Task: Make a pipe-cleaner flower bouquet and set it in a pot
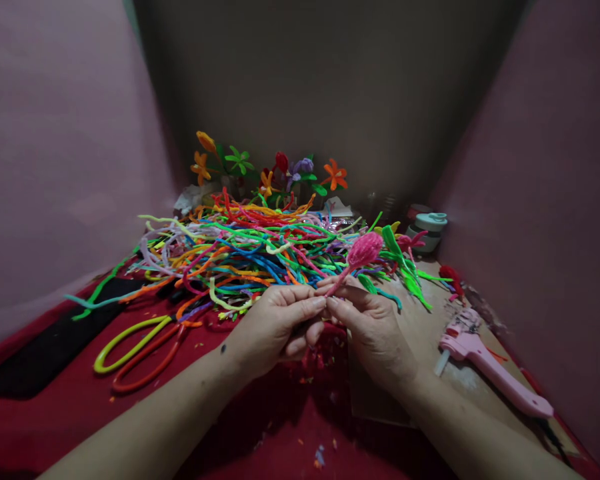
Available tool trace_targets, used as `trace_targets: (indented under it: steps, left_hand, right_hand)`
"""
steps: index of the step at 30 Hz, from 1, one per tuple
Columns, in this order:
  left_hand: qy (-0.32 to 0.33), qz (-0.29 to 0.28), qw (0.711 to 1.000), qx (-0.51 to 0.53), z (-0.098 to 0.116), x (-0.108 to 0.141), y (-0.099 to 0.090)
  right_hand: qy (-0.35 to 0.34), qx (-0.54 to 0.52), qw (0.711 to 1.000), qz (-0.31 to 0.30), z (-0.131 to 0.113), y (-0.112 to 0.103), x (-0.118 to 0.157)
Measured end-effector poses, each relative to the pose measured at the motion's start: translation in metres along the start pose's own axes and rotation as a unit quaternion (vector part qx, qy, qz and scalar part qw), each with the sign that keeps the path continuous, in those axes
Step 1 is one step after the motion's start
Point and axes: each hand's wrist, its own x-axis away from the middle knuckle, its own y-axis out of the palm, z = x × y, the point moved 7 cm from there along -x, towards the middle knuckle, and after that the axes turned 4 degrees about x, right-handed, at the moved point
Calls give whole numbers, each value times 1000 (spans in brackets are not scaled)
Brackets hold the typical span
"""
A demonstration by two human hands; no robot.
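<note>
A pink fuzzy flower bud (365, 250) on a pink stem leans up to the right, above my hands. My left hand (287, 323) has its thumb and fingers pinched at the lower end of the stem. Close against it, my right hand (367, 320) pinches the same stem, the two thumb tips almost touching. Behind both hands lies a big tangled pile of coloured pipe cleaners (250, 250). The very bottom of the stem is hidden by the fingers.
Scissors with yellow and red handles (150, 353) lie left on the red cloth (260, 427). A pink glue gun (490, 373) rests on a board (380, 400) at right. Green leaf pieces (405, 267), a lidded cup (427, 230) and finished flowers (335, 175) stand or lie farther back.
</note>
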Motion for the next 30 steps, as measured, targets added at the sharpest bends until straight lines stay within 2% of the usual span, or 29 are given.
trace_targets:
  steps: [15,30]
  left_hand:
    - [0,-15,1000,19,1,1,3]
    - [11,-8,1000,-6,1,-1,3]
  right_hand:
    - [-12,21,1000,-2,-1,-1,1]
    - [-6,21,1000,-2,2,-2,0]
